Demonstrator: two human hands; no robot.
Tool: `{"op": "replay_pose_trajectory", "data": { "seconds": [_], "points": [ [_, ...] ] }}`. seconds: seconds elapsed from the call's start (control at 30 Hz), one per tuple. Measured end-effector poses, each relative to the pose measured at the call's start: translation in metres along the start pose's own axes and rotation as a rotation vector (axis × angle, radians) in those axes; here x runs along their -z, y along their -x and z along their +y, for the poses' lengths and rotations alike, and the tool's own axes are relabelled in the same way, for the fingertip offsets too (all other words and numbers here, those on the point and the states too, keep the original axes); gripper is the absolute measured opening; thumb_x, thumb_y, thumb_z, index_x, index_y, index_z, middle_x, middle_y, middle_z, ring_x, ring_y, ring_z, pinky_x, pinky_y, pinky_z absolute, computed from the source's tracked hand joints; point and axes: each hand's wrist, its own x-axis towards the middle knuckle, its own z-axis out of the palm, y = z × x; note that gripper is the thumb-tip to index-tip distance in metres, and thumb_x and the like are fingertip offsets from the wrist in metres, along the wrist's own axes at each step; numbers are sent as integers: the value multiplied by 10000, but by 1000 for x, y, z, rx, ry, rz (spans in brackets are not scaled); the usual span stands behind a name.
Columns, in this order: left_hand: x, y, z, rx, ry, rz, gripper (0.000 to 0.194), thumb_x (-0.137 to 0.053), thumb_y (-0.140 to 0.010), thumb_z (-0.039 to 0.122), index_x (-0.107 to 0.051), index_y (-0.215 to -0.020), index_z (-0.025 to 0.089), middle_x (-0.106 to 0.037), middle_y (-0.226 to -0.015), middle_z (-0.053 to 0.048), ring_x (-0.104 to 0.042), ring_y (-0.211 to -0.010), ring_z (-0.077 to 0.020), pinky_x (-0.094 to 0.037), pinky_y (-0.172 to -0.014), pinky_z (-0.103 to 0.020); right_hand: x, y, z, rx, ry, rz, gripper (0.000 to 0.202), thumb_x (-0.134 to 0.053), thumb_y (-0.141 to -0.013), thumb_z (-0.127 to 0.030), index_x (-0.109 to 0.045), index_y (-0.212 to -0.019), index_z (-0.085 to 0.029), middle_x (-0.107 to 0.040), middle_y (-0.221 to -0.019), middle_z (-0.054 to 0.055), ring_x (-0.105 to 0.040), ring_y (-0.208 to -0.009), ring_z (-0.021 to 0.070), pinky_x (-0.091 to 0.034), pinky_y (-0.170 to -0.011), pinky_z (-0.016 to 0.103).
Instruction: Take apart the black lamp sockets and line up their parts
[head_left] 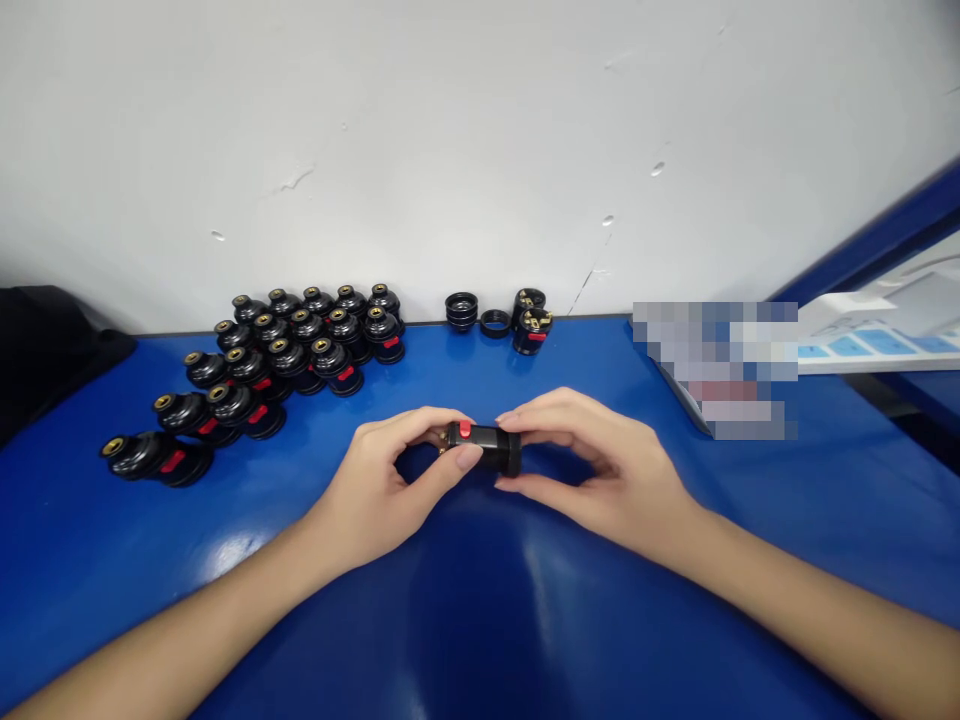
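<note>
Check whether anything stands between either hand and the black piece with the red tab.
Nothing visible does. The left hand grips the black piece, and the right hand has its fingertips at the collar. The loose ring and cup sit farther back, near the wall, apart from both hands.

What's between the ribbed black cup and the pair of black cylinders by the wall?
A black ring lies between the cup and the cylinders, shown in the head view.

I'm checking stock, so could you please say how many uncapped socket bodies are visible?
3: a held body in the left hand, plus a front body and partly hidden rear body near the wall. Others could be hidden.
</note>
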Motion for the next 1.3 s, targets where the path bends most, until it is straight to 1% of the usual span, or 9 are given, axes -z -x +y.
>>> {"op": "replay_pose_trajectory", "data": {
  "seconds": [0.13,0.27,0.4,0.57,0.77,0.93,1.03,1.1,1.3],
  "points": [
    [1,0,2,10,-28,-15,197,-694,-1032,384,-782,-1100,221,-821,-911,4,-746,-778,-142,-556,-730,-245,2,0,-3,100,148,34,438,-848,-915,-128,-733,-1301,-300,-793,-1150,59,-778,-1063,229,-693,-956,384],
    [0,1,1,-5,3,-19,178,-740,-1006,350,-775,-1125,224,-821,-934,8,-748,-795,-138,-569,-770,-250,2,-2,-2,126,173,26,378,-811,-941,-120,-741,-1265,-304,-791,-1198,64,-794,-1067,224,-695,-959,377],
    [-1,3,-2,-43,25,-14,225,-791,-976,316,-767,-1187,242,-824,-1054,-24,-768,-929,-177,-599,-863,-291,2,-1,1,81,137,33,359,-849,-928,-181,-758,-1254,-300,-789,-1207,74,-805,-1060,233,-723,-941,381],
    [-1,1,-6,-146,72,12,296,-845,-937,249,-753,-1218,244,-794,-1150,-57,-761,-1057,-202,-625,-941,-324,0,0,1,-51,-46,12,402,-879,-901,-208,-762,-1282,-265,-783,-1172,73,-836,-1009,236,-743,-938,395],
    [-1,2,-9,-243,53,17,252,-819,-941,135,-767,-1164,241,-785,-1215,-75,-767,-1120,-198,-641,-994,-335,-1,-2,-1,-122,-107,-20,381,-888,-892,-211,-761,-1249,-242,-823,-1086,49,-863,-878,196,-743,-865,293],
    [0,4,-4,-203,154,-18,358,-891,-885,203,-772,-1221,235,-772,-1257,-92,-778,-1127,-219,-685,-942,-318,0,-3,-1,-137,-114,-23,355,-894,-891,-245,-769,-1223,-250,-825,-1098,47,-861,-872,195,-743,-853,293],
    [0,4,-1,-159,169,-29,213,-727,-1021,207,-770,-1228,234,-761,-1269,-91,-771,-1125,-197,-682,-914,-286,0,-2,0,-140,-132,-24,353,-894,-893,-258,-766,-1222,-250,-823,-1097,43,-860,-876,193,-740,-864,289],
    [0,4,-2,-136,159,-27,191,-639,-1074,219,-762,-1219,233,-758,-1257,-85,-766,-1100,-183,-675,-870,-264,0,-1,0,-144,-142,-28,364,-896,-891,-252,-759,-1229,-247,-816,-1099,44,-860,-890,194,-738,-881,296],
    [-3,4,-8,-37,107,-45,297,-666,-1076,298,-637,-1370,264,-757,-1275,-52,-777,-1015,-146,-629,-950,-276,0,0,0,-155,-161,-32,376,-895,-894,-241,-742,-1237,-240,-791,-1135,50,-855,-946,203,-735,-921,329]
  ]
}}
